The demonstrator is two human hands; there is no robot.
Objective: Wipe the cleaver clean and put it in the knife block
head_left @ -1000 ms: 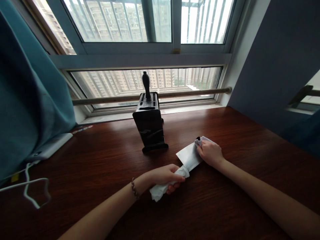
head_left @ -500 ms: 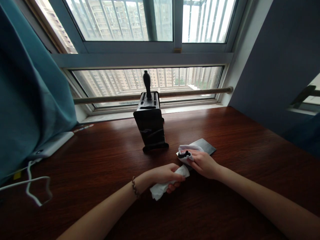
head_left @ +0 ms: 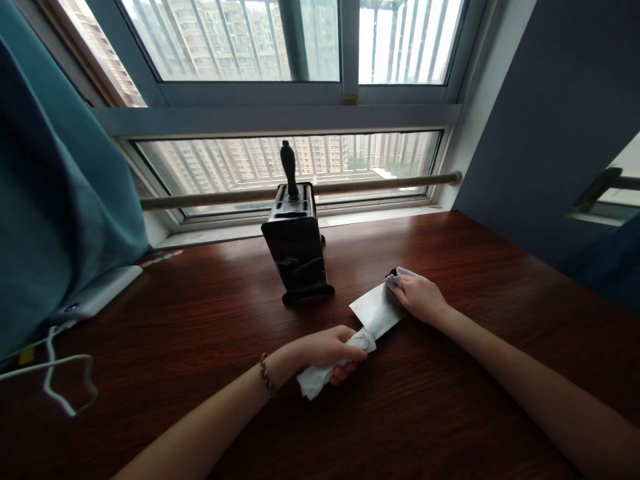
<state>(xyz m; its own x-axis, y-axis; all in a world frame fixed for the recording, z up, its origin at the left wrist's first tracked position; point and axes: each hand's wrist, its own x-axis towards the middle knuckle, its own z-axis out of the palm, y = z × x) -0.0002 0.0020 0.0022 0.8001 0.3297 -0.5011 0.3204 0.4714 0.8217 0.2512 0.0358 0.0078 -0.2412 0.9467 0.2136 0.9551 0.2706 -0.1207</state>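
A broad metal blade point(head_left: 376, 311), like a cleaver's, lies low over the brown table. My left hand point(head_left: 340, 353) is closed around its handle, which is wrapped in white paper point(head_left: 317, 381). At the blade's far right end, my right hand point(head_left: 420, 298) pinches a white cloth point(head_left: 409, 273) with a black patch and presses it against the metal. Behind the hands stands a black knife block point(head_left: 299, 253) with one dark-handled knife point(head_left: 289, 167) upright in its top.
The wooden table point(head_left: 225, 300) reaches to the window sill. At the left are a blue curtain point(head_left: 65, 173), a white device point(head_left: 103, 293) and a white cable point(head_left: 50, 380). A horizontal rail point(head_left: 370, 187) crosses the window behind the block.
My right hand has slid with the cloth away and to the right along the blade, uncovering its middle. My left hand keeps its hold on the wrapped handle. The view has shifted slightly.
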